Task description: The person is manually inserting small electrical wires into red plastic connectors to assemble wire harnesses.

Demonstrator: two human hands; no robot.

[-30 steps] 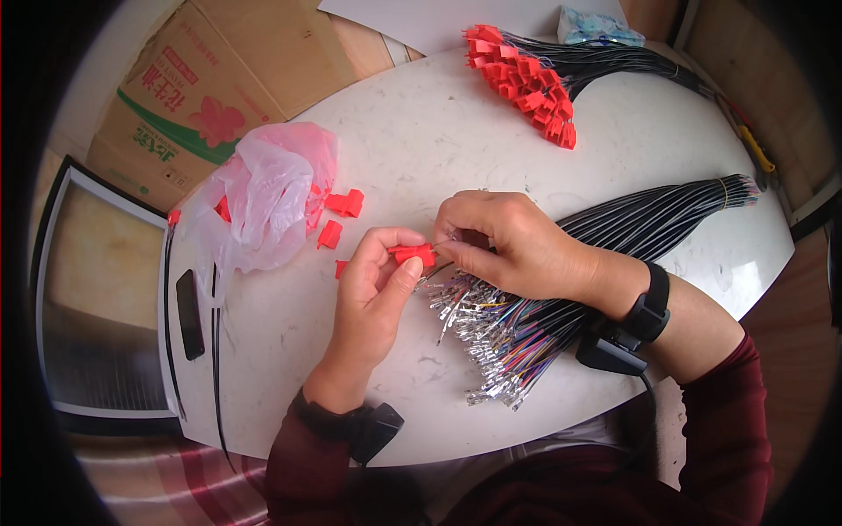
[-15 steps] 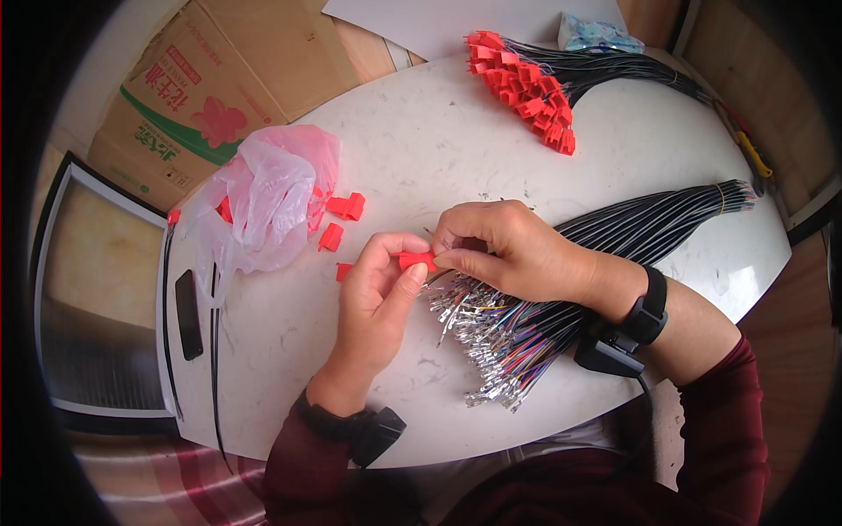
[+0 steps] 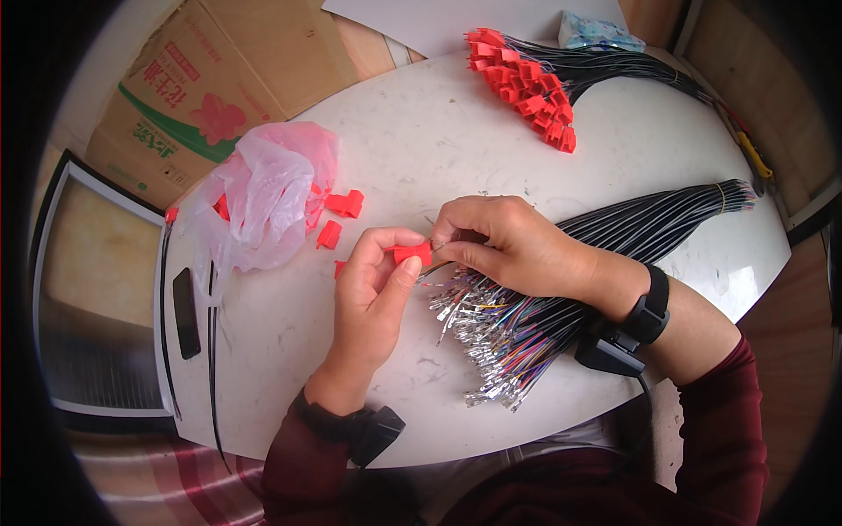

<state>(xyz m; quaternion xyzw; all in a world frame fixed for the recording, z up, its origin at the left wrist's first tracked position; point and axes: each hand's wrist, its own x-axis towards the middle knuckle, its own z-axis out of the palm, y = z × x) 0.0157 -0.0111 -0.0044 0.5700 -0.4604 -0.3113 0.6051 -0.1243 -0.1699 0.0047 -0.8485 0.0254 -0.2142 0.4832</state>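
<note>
Between the thumb and fingers of my left hand (image 3: 373,294) is a red plastic connector housing (image 3: 412,254). My right hand (image 3: 504,250) pinches thin wires (image 3: 436,270) right beside the housing's right end; the wire tips are partly hidden by the fingers. Below my right hand lies a bundle of black cables (image 3: 561,320), its coloured wire ends with metal terminals (image 3: 495,351) fanned toward me. Loose red housings (image 3: 345,203) lie left of my hands, next to a thin plastic bag (image 3: 263,197) with more red pieces showing through.
At the far right lies another cable bundle (image 3: 605,66) ending in red housings (image 3: 531,92), near a tissue pack (image 3: 596,32). A yellow-handled tool (image 3: 752,153) rests by the right edge. On the left are a black phone (image 3: 186,313), black cables (image 3: 211,368) and a cardboard box (image 3: 193,96).
My left hand has turned the red housing slightly and shifted it a little to the left. My right fingers have stayed close to its right end.
</note>
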